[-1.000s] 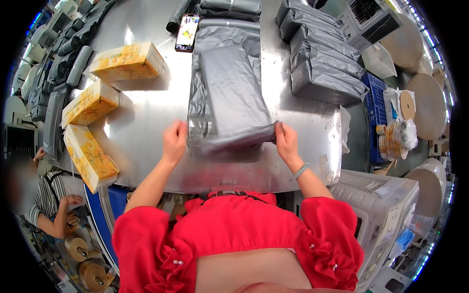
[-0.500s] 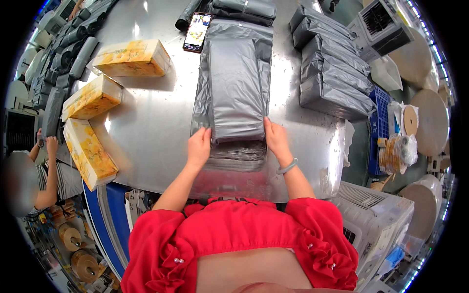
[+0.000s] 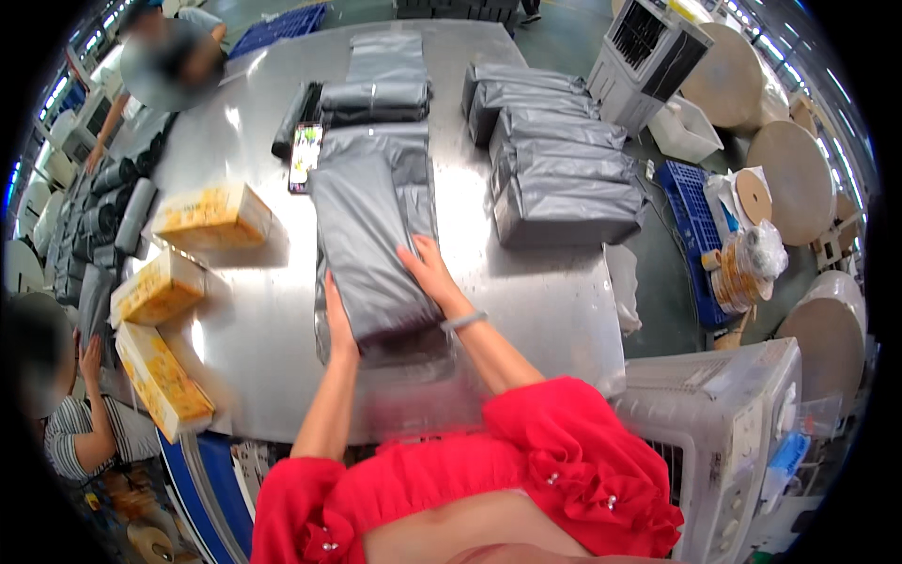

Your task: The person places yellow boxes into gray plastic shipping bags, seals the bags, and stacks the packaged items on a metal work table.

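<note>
A filled grey plastic mailing bag lies lengthwise in front of me, turned slightly, on top of a stack of flat grey bags. Along its near left edge, my left hand presses against the side, fingers pointing away from me. My right hand, with a pale bangle at the wrist, grips the right edge, its fingers over the top. Between them the two hands clasp the package; its near end is blurred. Just beyond its far left corner a phone with a lit screen rests on the table.
Three yellow-and-white boxes stand on the left of the metal table. Filled grey packages are lined up at the right. Rolled grey bags lie beyond the stack. Two people are at the left.
Both hands have shifted from the near corners to the package's sides. The package has turned, its far end swinging left over the stack. The whole view has shifted too.
</note>
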`<state>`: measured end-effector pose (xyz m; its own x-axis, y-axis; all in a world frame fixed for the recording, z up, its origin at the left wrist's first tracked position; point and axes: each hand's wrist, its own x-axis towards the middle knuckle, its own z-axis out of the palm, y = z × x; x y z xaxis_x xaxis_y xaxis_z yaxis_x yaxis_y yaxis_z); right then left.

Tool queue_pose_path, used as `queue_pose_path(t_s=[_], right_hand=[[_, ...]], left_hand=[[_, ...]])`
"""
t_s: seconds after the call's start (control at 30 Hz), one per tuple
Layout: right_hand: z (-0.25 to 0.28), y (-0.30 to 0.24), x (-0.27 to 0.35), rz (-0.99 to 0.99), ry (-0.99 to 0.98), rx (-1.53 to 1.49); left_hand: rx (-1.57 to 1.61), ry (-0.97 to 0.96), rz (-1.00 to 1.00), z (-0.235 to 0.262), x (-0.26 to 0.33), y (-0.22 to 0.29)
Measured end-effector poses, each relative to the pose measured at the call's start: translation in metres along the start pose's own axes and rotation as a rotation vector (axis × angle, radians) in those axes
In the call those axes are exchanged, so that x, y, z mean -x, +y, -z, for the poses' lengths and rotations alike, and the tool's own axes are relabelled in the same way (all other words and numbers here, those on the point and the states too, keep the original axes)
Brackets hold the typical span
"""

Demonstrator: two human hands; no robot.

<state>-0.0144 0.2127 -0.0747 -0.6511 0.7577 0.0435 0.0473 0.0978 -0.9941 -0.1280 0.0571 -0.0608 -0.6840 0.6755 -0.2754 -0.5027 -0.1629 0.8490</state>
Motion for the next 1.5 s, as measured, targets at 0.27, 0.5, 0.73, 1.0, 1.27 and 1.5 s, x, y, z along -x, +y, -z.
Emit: queue_pose_path(t_s=[0.27,0.5,0.73,1.0,1.27,1.5], right_hand=[[0.193,-0.118,0.093,-0.410,-0.399,-0.110],[0.316,-0.041,0.069,0.124,0.168,1.599],[0.230,-0.012,0.011,0.483,0.496,1.484],[-0.014,-0.107,0.070,0.396,-0.007,0.818],[0.036,-0.041,0.239,-0.162,0.129,0.763],[0.080,-0.024,0.352,-0.507,0.602,0.639]], left_hand=[[-0.998,-0.510,-0.792,-0.045,0.088,-0.006],[-1.657,0.520,-0.888,0.162,0.058,0.105],[-1.528,1.152,0.402,0.340,0.062,0.268],[-1.612,0.100,0.172,0.223,-0.067,0.216],[-1.995,0.001,0.253,0.148,-0.192,0.213],[-1.803,0.318,-0.128,0.202,-0.290,0.254]])
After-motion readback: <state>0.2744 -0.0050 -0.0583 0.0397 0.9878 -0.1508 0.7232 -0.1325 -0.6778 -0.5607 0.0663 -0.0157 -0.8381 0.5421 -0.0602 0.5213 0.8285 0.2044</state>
